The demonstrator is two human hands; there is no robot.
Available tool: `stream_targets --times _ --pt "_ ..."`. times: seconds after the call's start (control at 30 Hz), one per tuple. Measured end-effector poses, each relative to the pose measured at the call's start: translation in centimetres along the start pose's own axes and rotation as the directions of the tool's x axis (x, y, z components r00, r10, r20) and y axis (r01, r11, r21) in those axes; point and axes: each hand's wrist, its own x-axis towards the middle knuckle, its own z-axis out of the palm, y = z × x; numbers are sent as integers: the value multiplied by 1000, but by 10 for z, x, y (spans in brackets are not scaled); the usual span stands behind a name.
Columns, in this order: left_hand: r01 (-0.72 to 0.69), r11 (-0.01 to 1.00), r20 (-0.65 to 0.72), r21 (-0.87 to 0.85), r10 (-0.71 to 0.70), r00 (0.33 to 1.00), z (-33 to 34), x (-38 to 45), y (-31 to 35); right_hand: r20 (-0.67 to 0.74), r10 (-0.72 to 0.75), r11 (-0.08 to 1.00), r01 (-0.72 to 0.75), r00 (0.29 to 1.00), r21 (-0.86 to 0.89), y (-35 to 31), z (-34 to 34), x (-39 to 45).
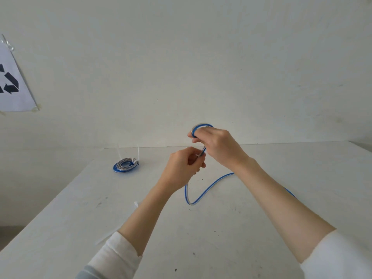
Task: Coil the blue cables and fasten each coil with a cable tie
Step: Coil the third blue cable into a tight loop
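Right hand (213, 144): raised above the table, fingers curled round a small loop of the blue cable (203, 195), which arches over the fingertips.
Left hand (184, 168): just below and beside the right, fingers pinching the cable under the loop.
Loose cable: hangs from the hands, bends on the white table (221, 228) and passes under the right forearm.
Finished coil (125, 165): flat on the table's far left, well apart from the hands, with white cable ties (138, 153) standing up from it.
Wall: paper sign (12, 83) taped at left.
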Motion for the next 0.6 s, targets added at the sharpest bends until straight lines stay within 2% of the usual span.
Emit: stream_targets --times 0.07,0.13,0.2,0.27,0.33,0.43,0.53,0.6 --pt "32 996 43 84 -36 998 -3 -5 -11 55 -41 981 51 998 -185 11 -1 -6" --pt "28 961 42 275 -41 998 -7 -5 -22 103 -85 947 113 991 -302 18 -1 -14" --pt "-2 872 19 489 -8 1000 -12 -1 -28 142 -144 894 190 979 -405 22 2 -23" --pt "-69 756 3 651 88 996 -15 5 -27 166 -152 847 215 974 -487 24 7 -33" --pt "-101 643 -3 759 158 987 -17 10 -22 171 -114 820 190 979 -540 24 12 -41" --pt "-88 521 9 849 152 988 -16 19 -8 172 -35 777 135 984 -614 22 19 -47" --pt "-94 281 34 955 210 977 -11 20 10 136 35 709 72 990 -702 19 20 -47" --pt "-118 230 47 966 294 955 -11 22 18 121 83 687 31 989 -726 16 16 -45"
